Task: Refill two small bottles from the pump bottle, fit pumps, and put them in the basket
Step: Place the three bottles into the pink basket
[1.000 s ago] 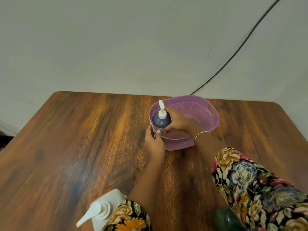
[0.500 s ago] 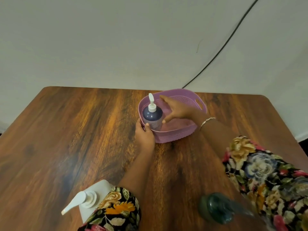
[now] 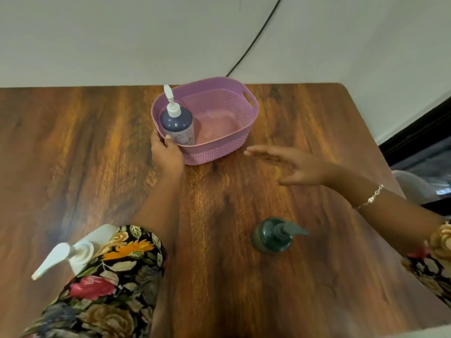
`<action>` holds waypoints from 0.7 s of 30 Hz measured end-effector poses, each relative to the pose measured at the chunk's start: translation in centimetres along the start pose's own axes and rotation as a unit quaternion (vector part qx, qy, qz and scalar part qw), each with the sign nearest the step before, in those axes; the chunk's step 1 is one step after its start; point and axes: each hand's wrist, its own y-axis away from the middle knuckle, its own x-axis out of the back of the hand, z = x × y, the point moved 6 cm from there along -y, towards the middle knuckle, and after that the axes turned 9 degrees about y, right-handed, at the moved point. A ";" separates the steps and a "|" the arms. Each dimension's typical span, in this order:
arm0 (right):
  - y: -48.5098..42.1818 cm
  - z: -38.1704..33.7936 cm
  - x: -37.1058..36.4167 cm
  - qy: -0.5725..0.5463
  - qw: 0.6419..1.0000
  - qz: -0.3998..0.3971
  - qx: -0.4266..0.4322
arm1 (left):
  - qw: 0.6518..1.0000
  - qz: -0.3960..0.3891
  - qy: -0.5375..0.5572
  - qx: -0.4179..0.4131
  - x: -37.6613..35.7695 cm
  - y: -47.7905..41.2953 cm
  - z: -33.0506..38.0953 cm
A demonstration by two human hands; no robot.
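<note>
A purple perforated basket (image 3: 234,142) stands at the far middle of the wooden table. Upright in its left end is a small dark blue bottle (image 3: 177,126) with a white pump on top. My left hand (image 3: 166,152) grips the basket's near left rim, thumb over the edge beside that bottle. My right hand (image 3: 290,165) hovers flat and empty above the table, just right of the basket, fingers spread. A small dark green bottle (image 3: 272,239) with a green pump stands near me, below the right hand. The large white pump bottle (image 3: 80,252) sits at the near left, partly behind my floral sleeve.
The wooden table (image 3: 73,154) ends against a white wall, where a black cable (image 3: 253,42) runs up diagonally. The table's right edge drops off to a dark area with a pale object (image 3: 412,186).
My right hand has let go of the blue bottle, come out of the basket and pulled back to the right. The blue bottle stays standing in the basket. The view tilted down, showing the green bottle.
</note>
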 end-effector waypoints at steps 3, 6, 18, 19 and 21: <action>2.2 1.3 -3.0 -0.015 0.999 -0.035 -0.003 | 1.000 0.003 -0.006 -0.015 0.2 0.1 0.1; 3.7 3.2 -5.5 0.006 0.997 -0.064 -0.030 | 1.000 -0.003 -0.022 -0.019 0.0 1.6 0.3; 6.5 4.2 -9.4 -0.002 1.000 -0.012 -0.012 | 0.936 -0.239 -0.018 0.259 -3.0 17.7 -3.2; 6.6 4.1 -9.5 -0.009 1.000 0.003 -0.011 | 0.921 -0.256 -0.009 0.293 -3.3 18.8 -3.1; 6.7 3.7 -9.7 -0.012 0.999 0.047 -0.001 | 0.897 -0.284 -0.008 0.339 -3.6 20.8 -3.0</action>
